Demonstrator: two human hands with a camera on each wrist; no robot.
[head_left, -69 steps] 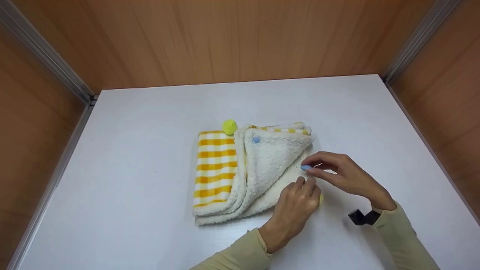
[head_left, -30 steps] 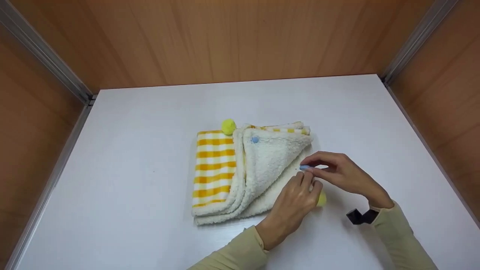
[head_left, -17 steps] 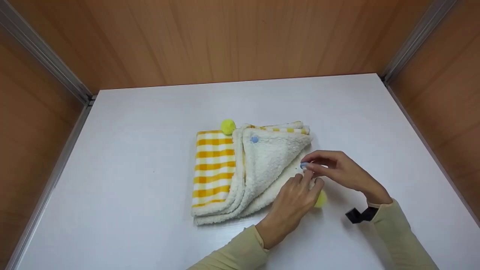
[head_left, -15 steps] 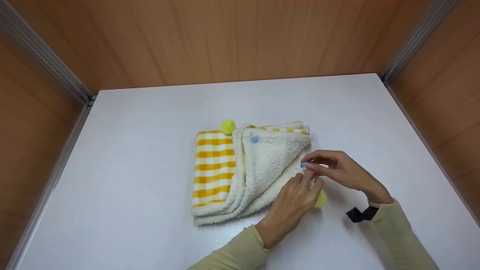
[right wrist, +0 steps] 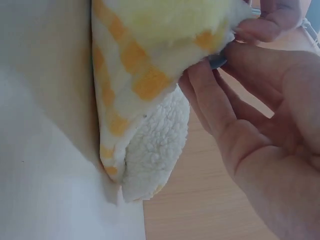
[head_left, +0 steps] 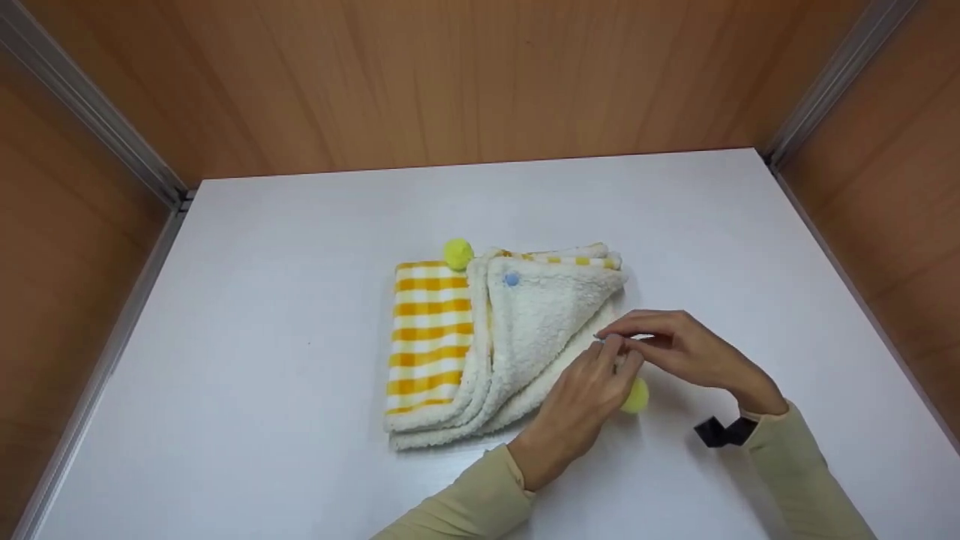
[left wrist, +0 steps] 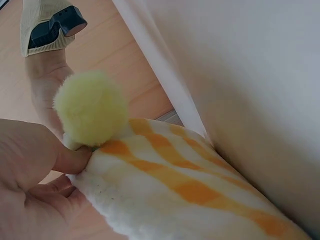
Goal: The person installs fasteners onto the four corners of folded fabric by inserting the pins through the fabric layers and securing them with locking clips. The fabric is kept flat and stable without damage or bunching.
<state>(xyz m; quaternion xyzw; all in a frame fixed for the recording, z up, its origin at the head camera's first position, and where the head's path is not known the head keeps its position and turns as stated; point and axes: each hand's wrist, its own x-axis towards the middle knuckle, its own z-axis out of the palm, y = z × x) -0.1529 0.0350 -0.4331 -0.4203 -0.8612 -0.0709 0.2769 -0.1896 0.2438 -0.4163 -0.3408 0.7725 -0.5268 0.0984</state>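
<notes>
A folded blanket point(head_left: 427, 337), yellow-and-white check on one side and white fleece on the other, lies mid-table. My left hand point(head_left: 581, 401) pinches its near right corner, lifted off the table, beside a yellow pom-pom point(left wrist: 91, 107). Just right of it, my right hand point(head_left: 697, 356) pinches a small blue button-like piece point(right wrist: 217, 61) between thumb and fingers, against the fleece edge. Fingers hide most of that piece in the head view. Another blue round button point(head_left: 511, 279) sits on the folded-back fleece flap.
A second yellow pom-pom point(head_left: 458, 254) is at the blanket's far edge. The white table point(head_left: 247, 315) is bounded by wooden panels point(head_left: 480, 82) at the back and both sides. A black wrist camera point(head_left: 724, 433) is strapped to the right wrist.
The right fingers tilt down and slightly left, and the left fingertips rise to meet them, so the blue piece becomes mostly covered. The corner pom-pom shifts slightly left. The rest of the blanket stays put.
</notes>
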